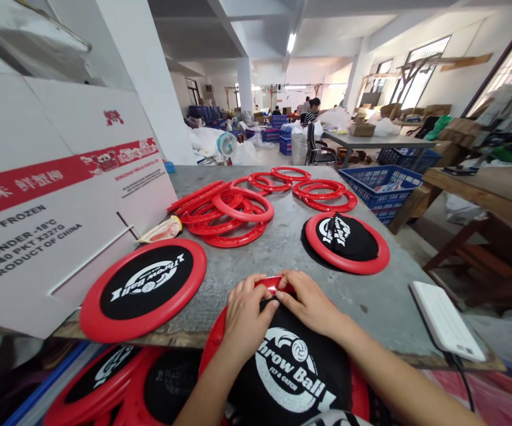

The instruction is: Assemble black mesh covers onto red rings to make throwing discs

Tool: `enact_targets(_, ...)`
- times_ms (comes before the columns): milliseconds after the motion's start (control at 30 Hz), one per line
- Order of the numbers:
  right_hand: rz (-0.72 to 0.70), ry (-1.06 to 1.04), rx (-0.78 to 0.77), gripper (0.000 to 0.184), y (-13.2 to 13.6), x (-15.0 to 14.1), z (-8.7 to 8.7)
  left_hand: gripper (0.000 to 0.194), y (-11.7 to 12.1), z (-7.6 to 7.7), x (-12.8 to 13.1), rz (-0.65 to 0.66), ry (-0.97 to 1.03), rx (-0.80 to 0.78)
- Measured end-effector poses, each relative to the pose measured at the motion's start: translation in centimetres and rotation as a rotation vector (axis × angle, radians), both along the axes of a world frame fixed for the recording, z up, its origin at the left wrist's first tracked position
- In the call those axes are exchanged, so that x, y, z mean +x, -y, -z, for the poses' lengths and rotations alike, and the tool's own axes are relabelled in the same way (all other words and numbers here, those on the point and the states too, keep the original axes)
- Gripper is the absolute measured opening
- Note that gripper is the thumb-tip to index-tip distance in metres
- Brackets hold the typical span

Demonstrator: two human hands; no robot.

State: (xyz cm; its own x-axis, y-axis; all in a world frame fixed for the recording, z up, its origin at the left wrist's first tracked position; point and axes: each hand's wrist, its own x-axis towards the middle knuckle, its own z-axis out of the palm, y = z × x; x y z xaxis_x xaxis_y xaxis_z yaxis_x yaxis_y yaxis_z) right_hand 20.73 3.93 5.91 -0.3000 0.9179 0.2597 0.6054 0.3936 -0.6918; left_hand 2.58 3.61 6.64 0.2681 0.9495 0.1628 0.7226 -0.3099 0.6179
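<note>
A red ring with a black "Throw Ball" fabric disc (294, 370) lies against the table's near edge. My left hand (245, 316) and my right hand (311, 305) both press on its far rim, fingers curled over the black fabric and the red ring (275, 283). A finished red-rimmed disc (143, 288) lies to the left on the table. Another ring with loose black fabric on it (347, 242) sits to the right. Bare red rings (227, 213) are heaped in the middle, more red rings (324, 192) lie farther back.
A big white carton (52, 195) leans at the left. A white phone with a cable (446, 322) lies at the table's right edge. Finished discs (118, 381) pile below the table. A blue crate (382, 183) stands behind. People sit at a far table (311, 112).
</note>
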Motion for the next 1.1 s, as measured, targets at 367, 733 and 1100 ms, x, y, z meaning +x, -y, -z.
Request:
enact_targets(367,0.007,0.039,0.020,0.009,0.02,-0.30,0.28,0.009,-0.18,0.27,-0.23,-0.005,-0.003,0.002)
enact_targets(733,0.028,0.018,0.037,0.013,0.12,-0.30,0.30,0.012,0.05,0.05,-0.11,-0.016,-0.026,-0.002)
enact_targets(1100,0.015,0.018,0.038,0.008,0.44,0.12,-0.21,0.009,0.46,-0.24,-0.02,-0.008,-0.023,0.026)
